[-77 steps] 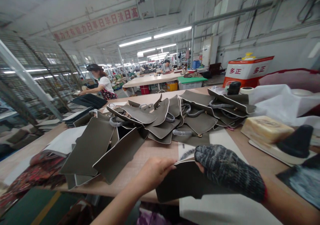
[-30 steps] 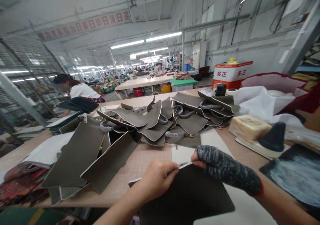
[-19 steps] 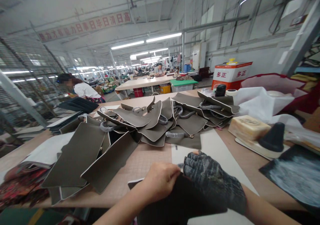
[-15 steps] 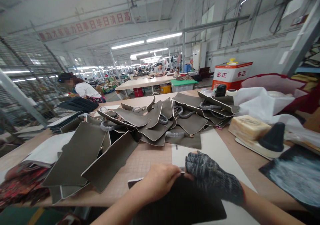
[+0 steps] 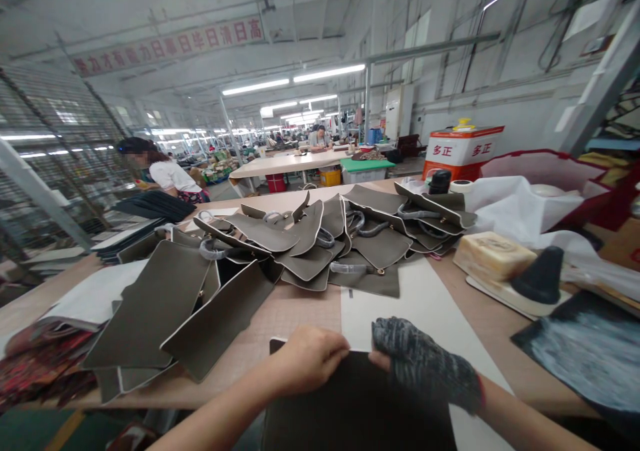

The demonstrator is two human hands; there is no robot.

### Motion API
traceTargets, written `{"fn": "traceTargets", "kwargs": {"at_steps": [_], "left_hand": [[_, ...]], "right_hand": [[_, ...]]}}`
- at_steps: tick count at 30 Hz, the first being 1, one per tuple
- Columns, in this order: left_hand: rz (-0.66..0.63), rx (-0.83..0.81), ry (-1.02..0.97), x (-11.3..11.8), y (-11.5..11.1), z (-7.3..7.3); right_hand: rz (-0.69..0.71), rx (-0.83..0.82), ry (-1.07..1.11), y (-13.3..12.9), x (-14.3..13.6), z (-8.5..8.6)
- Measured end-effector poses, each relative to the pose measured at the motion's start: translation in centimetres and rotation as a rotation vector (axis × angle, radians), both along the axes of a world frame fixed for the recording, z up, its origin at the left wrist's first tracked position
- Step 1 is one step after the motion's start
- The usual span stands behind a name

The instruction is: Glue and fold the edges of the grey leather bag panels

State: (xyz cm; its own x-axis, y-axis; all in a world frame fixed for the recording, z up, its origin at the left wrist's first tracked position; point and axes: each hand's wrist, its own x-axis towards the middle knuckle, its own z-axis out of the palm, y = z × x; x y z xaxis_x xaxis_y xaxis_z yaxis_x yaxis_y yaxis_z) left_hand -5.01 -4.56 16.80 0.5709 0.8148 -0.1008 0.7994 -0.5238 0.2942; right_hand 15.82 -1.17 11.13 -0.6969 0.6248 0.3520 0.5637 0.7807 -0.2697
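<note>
A dark grey-brown leather bag panel (image 5: pixel 360 411) with a pale edge is at the table's front, its upper edge held by both hands. My bare left hand (image 5: pixel 315 359) is closed on that edge, fingertips pinched near its middle. In a dark grey knitted glove with bare fingertips, my right hand (image 5: pixel 420 361) is closed on the edge further right, thumb against the panel's face. A short stretch of pale edge shows between the two hands. The panel's lower part runs out of view.
Several grey-brown bag pieces (image 5: pixel 303 234) with wrapped handles lie heaped beyond my hands. Larger panels (image 5: pixel 150 304) lean at left beside red cloth (image 5: pixel 45 371). At right are a yellowish block (image 5: pixel 493 254), a black cone (image 5: pixel 540 275) and a white-smeared dark sheet (image 5: pixel 585 357). Co-workers sit further back.
My left hand has moved slightly left, away from my right hand, widening the gap between them. The panel has shifted a little and its upper edge shows more clearly.
</note>
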Motion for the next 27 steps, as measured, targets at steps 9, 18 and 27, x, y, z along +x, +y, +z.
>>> {"fn": "traceTargets", "kwargs": {"at_steps": [9,18,27], "left_hand": [[0.108,-0.165,-0.145,-0.8,0.4,-1.1],[0.095,-0.177,-0.119,-1.2,1.4,-0.7],[0.032,0.384,-0.111,2.6,4.4,-1.8]], "right_hand": [[-0.082,-0.121,-0.167,-1.0,1.9,-1.0],[-0.28,-0.406,0.167,-3.2,5.8,-1.3],[-0.8,-0.627,0.86,-7.8,11.5,-8.3]]}}
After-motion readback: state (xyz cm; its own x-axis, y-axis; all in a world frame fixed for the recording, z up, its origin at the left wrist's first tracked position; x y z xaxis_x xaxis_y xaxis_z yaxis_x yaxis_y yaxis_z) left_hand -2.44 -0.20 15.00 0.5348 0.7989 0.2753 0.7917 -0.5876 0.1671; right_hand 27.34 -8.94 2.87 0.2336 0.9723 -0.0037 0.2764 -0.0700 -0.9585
